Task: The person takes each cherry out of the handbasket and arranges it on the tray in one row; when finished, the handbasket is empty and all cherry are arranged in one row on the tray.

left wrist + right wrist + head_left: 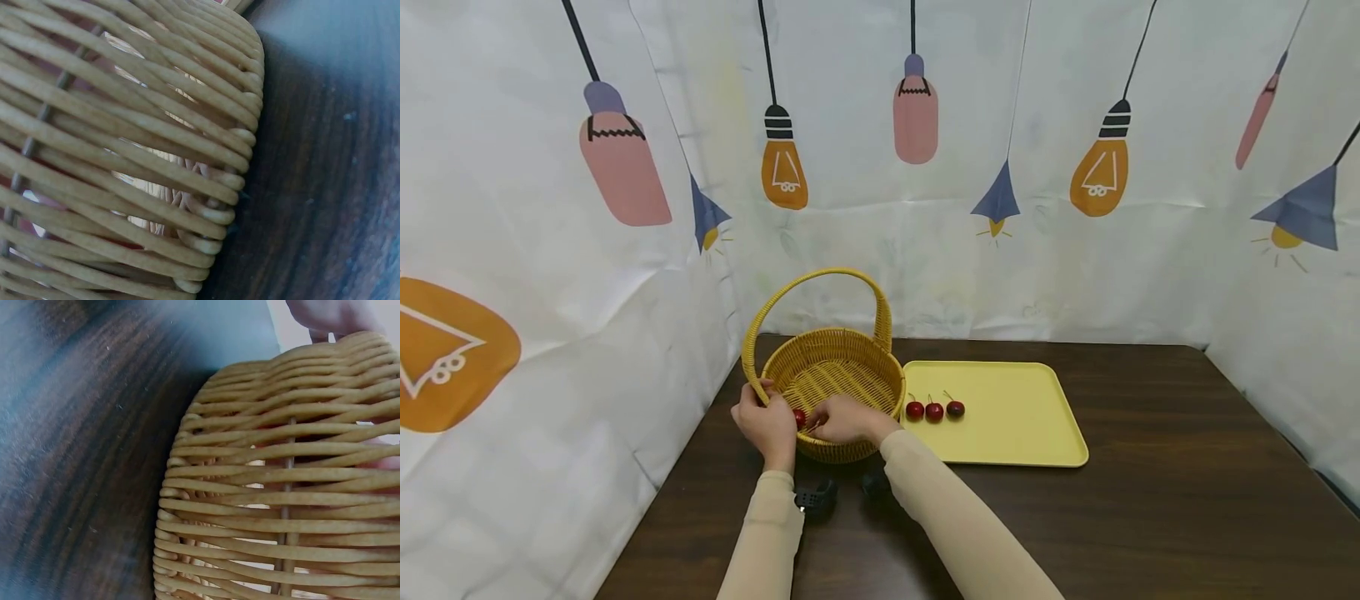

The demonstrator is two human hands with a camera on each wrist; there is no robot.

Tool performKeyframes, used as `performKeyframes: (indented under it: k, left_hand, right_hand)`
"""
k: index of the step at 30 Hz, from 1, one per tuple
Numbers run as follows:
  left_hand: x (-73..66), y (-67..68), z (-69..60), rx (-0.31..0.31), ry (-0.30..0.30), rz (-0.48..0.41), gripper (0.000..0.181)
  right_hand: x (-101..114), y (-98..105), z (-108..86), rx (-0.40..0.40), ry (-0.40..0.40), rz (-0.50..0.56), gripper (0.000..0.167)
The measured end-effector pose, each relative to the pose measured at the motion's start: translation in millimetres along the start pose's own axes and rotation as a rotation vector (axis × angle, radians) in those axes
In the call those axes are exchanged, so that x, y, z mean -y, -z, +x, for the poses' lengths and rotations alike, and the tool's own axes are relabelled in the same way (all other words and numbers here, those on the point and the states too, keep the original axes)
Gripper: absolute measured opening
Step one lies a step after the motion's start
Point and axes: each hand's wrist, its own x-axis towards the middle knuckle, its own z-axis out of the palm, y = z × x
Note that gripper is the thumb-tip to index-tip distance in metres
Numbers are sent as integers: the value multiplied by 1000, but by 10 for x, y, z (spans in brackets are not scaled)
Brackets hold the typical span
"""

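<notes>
A yellow woven basket [831,346] with a tall arched handle stands on the table. At its near left side, my left hand [769,423] grips the rim by the foot of the handle. My right hand [847,418] reaches over the near rim, its fingers curled low inside. Between the two hands is a dark red cherry [799,417]; the right fingertips seem to pinch its stem, though they are partly hidden. Both wrist views are mostly filled by the basket's woven wall [125,125], with part of a hand [337,315] above the rim in the right one.
A pale yellow tray [1015,417] lies right beside the basket. Three cherries with stems [934,412] sit in a row near its left edge. The dark wooden table [1180,467] extends right, and a white printed curtain [865,217] hangs behind and at both sides.
</notes>
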Motion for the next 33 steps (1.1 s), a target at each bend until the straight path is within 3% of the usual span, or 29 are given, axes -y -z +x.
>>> performKeyframes:
  k: [10, 15, 19, 23, 27, 33]
  left_hand:
    - [25, -14, 10, -11, 11, 13, 11]
    - [18, -19, 3, 3, 1, 15, 12]
    - [-11, -20, 3, 10, 1, 3, 11]
    - [-25, -23, 3, 9, 7, 1, 11]
    - [-11, -22, 3, 8, 10, -2, 13]
    - [10, -24, 4, 11, 24, -6, 14]
  right_hand:
    - [36, -43, -97, -375, -95, 89, 11]
    - [54, -74, -196, -577, -66, 191, 14]
    - [46, -81, -285, -684, -29, 270, 25]
    - [14, -75, -381, -720, -48, 331, 20]
    - [-1, -13, -486, -657, -81, 384, 6]
    - [-45, 71, -644, -573, -77, 477, 30]
